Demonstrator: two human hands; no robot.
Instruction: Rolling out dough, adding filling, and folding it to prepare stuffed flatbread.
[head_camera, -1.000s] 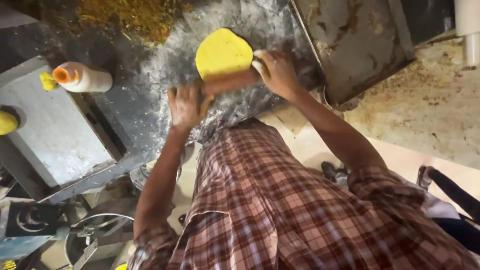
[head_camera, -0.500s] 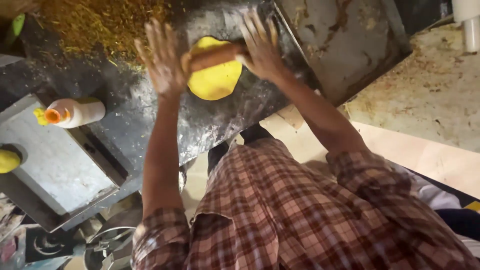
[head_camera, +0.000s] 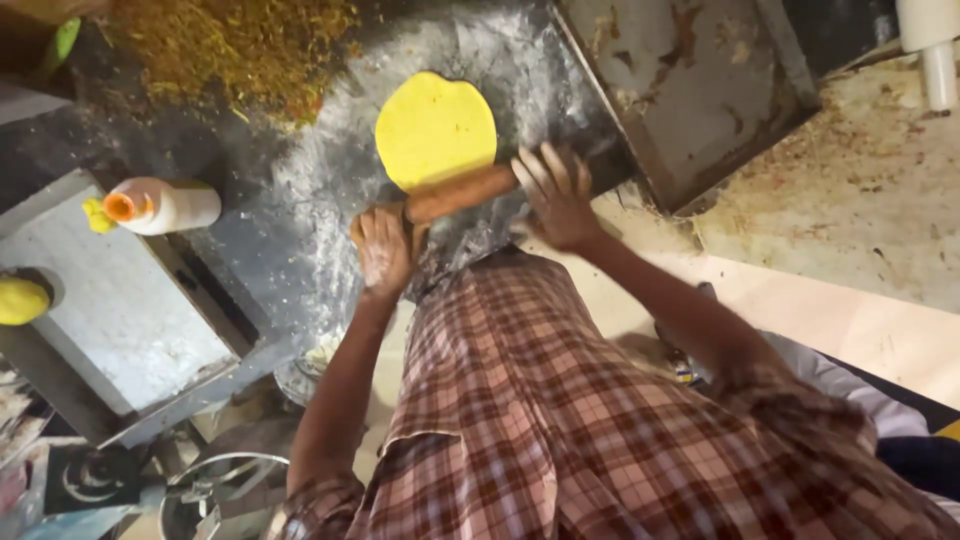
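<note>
A flat round of yellow dough (head_camera: 435, 128) lies on a dark, flour-dusted work surface (head_camera: 300, 190). A wooden rolling pin (head_camera: 462, 194) rests across the dough's near edge. My left hand (head_camera: 385, 245) presses on the pin's left end, fingers floured and spread. My right hand (head_camera: 555, 195) lies palm-down on the pin's right end, fingers apart. My plaid-shirted body fills the lower part of the view.
A white squeeze bottle with an orange cap (head_camera: 165, 207) lies on its side at the left, beside a grey metal box (head_camera: 110, 320). A yellow dough ball (head_camera: 20, 300) sits at the far left. Yellow-brown crumbs (head_camera: 230, 45) cover the far surface. A worn metal tray (head_camera: 690, 90) lies at right.
Both hands and the rolling pin have drawn back toward me, from the middle of the dough to its near edge. More of the yellow round now shows beyond the pin.
</note>
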